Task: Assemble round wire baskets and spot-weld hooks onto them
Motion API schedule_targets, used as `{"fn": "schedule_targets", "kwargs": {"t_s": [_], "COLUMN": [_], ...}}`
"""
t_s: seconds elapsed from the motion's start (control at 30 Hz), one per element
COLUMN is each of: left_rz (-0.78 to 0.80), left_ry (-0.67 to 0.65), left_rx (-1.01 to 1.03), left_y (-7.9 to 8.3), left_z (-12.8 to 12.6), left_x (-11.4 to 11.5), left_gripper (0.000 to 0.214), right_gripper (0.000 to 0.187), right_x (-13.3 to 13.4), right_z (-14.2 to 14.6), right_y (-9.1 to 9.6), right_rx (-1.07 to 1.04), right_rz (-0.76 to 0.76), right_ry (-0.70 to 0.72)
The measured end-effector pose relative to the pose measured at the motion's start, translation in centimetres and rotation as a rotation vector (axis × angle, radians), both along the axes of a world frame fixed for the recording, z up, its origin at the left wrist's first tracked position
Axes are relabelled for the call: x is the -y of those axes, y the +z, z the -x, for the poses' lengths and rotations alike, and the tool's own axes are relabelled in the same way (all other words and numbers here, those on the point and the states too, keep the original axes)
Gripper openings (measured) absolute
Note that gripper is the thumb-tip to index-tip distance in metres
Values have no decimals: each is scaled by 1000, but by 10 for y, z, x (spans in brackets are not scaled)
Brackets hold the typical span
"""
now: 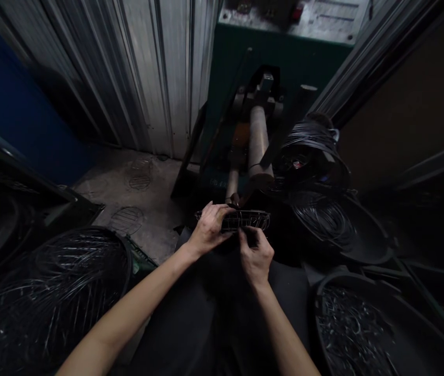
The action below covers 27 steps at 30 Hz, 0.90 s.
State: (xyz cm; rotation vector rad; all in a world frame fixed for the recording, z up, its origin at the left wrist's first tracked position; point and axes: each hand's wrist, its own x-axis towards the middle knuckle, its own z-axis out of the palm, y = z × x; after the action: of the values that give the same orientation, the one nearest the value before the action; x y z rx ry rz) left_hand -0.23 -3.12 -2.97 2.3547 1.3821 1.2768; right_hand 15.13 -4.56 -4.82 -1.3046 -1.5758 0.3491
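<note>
My left hand (210, 228) is wrapped over the left end of a wire guard (253, 219), and my right hand (256, 256) pinches its near edge from below. The guard is dark and oval, thin parallel wires inside a rim, held almost flat. It sits centre scene, just near of the machine's pale roller (259, 140), with a spool of black wire (312, 151) further right.

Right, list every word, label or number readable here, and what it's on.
Nothing here is legible.
On the green machine: faint pale lettering, too blurred.
On its grey top panel: printed marks, too blurred.
On the spool of black wire: small red and white label, too small.
On the wire grille in the left hand and right hand: no text.
</note>
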Motion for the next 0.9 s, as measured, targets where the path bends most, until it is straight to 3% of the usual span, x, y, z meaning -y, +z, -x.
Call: {"fn": "schedule_targets", "kwargs": {"t_s": [0.27, 0.9], "left_rz": [1, -11], "left_ry": [-21, 12], "left_rx": [13, 1], "left_y": [-1, -6], "left_z": [-1, 5], "left_x": [-5, -15], "left_gripper": [52, 53], "right_gripper": [13, 20], "right_x": [2, -10], "right_z": [8, 13], "right_y": [0, -6], "right_rx": [-15, -79], "right_rz": [-93, -16], "right_ry": [-83, -85]}}
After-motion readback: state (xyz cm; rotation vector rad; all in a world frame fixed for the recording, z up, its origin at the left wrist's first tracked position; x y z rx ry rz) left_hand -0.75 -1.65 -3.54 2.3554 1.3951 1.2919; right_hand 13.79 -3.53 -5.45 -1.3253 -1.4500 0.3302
